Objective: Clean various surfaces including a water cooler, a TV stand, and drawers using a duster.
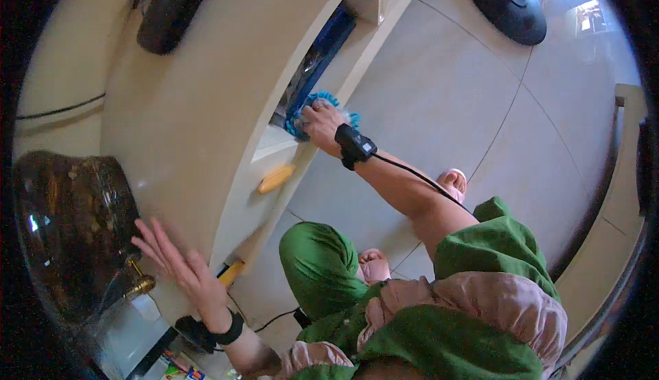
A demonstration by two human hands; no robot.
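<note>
My right hand (323, 122), with a black strapped device on its wrist, grips a fluffy blue chenille cleaning cloth or mitt (325, 98). It presses the cloth at the front edge of an open shelf compartment (273, 142) in the cream cabinet. Behind the cloth, inside that compartment, lies a dark blue box-like item (329, 40), partly hidden. My left hand (183, 264) is raised with spread fingers and holds nothing. Slightly blurred, it appears over the cabinet's left part, close to a glossy dark brown vessel (72, 225) with a brass tap (140, 283).
A black elongated object (175, 12) rests on the cabinet top (206, 97). Yellow handles (276, 179) stick out from the cabinet front. A black round stand base (507, 6) is on the tiled floor (437, 81). A cable (419, 176) runs from my right wrist along the arm.
</note>
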